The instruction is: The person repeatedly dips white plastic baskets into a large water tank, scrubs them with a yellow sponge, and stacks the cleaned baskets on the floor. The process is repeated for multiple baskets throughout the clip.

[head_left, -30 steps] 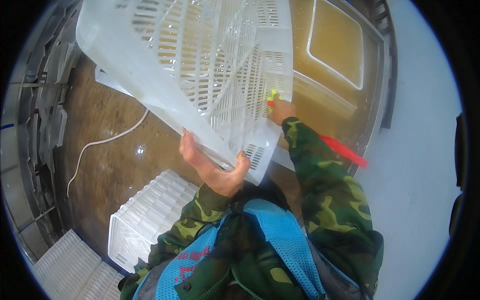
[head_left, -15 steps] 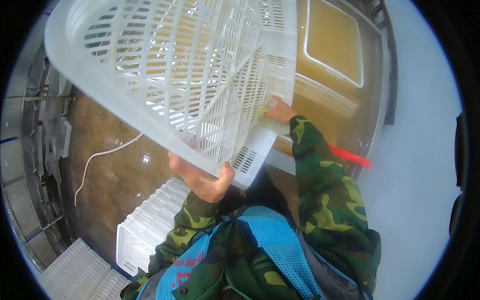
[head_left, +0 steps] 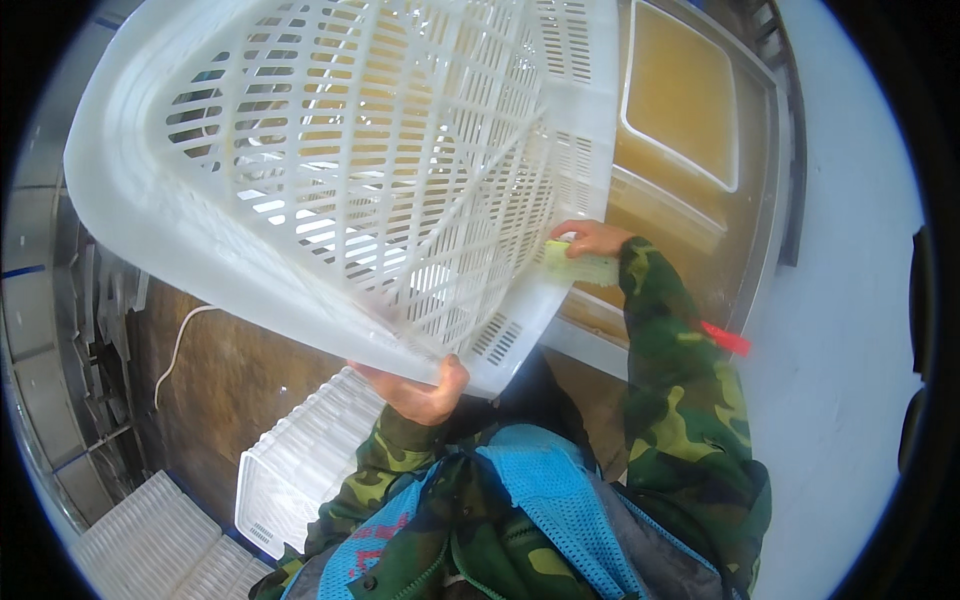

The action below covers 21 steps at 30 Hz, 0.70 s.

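Nearest the camera, the person wore a camouflage jacket [head_left: 690, 430] with a blue mesh vest [head_left: 545, 500] over it. The left hand [head_left: 415, 393] gripped the near corner of a large white slotted crate [head_left: 160, 240], its thumb pressed on the rim; the other fingers passed beneath the edge and were partly hidden, so their spacing could not be determined. The crate was tilted, its hollow side facing the wearer, and extended from that grip forward and to the left. The right hand [head_left: 595, 239] was at the crate's right-hand wall, fingers curled and pinching a yellow-green brush [head_left: 557, 250]; its pale fringe lay below the fingers, along the wall's inner face. A stack of white crates [head_left: 305, 460] was noted on the brown floor [head_left: 230, 370] left of the wearer, with further white stacks [head_left: 155, 540] at lower left. A red item [head_left: 725, 339] showed just beside the right sleeve. Beyond the right hand, a metal-edged tank [head_left: 778, 190] contained murky yellowish liquid and a white rectangular rim [head_left: 735, 150]. A pale hose or cord [head_left: 178, 350] crossed the floor at left.
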### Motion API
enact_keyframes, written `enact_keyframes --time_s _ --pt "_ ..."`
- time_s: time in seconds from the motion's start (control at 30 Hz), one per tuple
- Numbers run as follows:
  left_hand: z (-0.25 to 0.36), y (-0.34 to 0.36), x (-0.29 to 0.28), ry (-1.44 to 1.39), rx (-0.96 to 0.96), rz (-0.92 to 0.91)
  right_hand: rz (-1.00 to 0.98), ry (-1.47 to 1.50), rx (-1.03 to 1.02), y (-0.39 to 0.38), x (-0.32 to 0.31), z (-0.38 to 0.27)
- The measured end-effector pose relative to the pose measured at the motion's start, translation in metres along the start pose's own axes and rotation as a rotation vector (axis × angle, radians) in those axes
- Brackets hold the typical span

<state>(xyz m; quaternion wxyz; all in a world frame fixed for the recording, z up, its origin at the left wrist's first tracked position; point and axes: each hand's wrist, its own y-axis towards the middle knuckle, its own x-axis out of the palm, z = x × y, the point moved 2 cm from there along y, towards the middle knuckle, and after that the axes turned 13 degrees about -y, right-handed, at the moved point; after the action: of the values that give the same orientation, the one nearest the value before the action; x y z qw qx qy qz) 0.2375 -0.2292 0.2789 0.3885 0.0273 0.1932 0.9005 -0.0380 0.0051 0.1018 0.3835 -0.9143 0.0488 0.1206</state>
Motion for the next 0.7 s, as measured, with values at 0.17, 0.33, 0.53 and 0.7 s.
enact_keyframes --time_s 0.17,0.33,0.53,0.7 --pt "-0.004 0.004 0.006 -0.080 -0.013 0.038 0.309 0.523 -0.093 -0.054 0.013 0.049" --pt "-0.014 0.039 0.020 -0.129 0.027 0.045 0.731 0.751 0.262 -0.066 0.028 0.153" --pt "-0.033 0.108 0.095 0.071 0.049 0.068 0.898 0.746 0.498 -0.042 0.048 0.175" --pt "-0.070 0.170 0.153 0.244 -0.094 -0.024 0.901 0.261 0.511 -0.060 0.060 0.157"
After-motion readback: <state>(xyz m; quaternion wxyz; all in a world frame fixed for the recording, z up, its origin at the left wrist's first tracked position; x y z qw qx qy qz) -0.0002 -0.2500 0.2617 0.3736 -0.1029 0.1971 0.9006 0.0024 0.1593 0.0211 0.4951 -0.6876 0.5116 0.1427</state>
